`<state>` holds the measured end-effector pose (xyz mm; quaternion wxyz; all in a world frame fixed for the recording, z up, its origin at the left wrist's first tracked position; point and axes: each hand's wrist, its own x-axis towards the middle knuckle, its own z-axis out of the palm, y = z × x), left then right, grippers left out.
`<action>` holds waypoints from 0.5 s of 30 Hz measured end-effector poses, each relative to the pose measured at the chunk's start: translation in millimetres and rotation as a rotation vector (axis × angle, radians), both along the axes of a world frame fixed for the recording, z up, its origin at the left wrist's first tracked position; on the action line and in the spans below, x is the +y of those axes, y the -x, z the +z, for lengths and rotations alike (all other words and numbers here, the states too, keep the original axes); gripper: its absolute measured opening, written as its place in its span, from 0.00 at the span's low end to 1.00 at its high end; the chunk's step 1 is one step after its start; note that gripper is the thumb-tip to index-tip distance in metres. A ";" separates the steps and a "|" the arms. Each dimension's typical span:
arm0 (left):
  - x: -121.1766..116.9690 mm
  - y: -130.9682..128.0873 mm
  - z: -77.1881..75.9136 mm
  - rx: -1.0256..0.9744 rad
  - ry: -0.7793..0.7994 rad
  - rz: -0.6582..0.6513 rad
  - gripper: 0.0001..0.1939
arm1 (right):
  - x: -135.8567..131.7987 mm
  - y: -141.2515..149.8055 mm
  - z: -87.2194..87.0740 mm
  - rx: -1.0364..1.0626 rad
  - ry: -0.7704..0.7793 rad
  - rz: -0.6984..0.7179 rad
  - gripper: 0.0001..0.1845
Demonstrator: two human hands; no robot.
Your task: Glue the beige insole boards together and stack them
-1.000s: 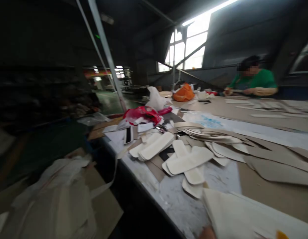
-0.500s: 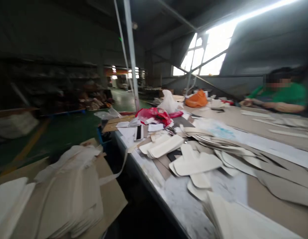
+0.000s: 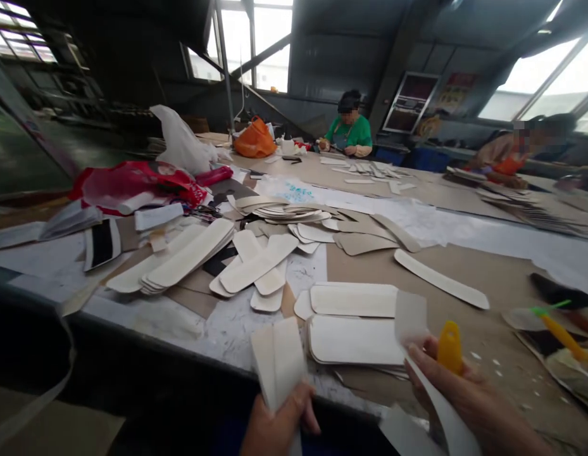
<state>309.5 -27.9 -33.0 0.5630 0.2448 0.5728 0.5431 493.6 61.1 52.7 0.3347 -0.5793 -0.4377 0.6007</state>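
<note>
At the table's front edge, my left hand is closed around white flat strips, which stand up from the fingers. To its right, my right hand grips a thin white curved strip. A yellow handle with a hole in its end also sticks up from that hand; the rest of the tool is hidden. Between and beyond the hands lie two stacks of white round-cornered pieces, a nearer stack and a farther stack. Another pale piece hangs below my right hand.
More white pieces lie in loose piles at left. Behind them are a red plastic bag, a white bag and an orange bag. A person in green and another person work across the table. A yellow-handled brush-like tool lies at right.
My view has swung to the right and closer over the table. Both my hands, out of view before, now show with strips in them. A second person has come into view.
</note>
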 end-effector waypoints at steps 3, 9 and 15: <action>19.1 17.1 11.6 0.044 -0.003 0.091 0.17 | 19.8 -10.6 3.2 -0.224 -0.019 0.276 0.18; 51.3 21.3 11.1 0.137 0.132 -0.035 0.25 | 48.1 7.1 -4.6 -0.432 -0.231 0.641 0.14; 67.7 19.0 5.7 0.178 0.160 -0.130 0.16 | 71.1 29.9 -16.5 -0.569 -0.260 0.895 0.13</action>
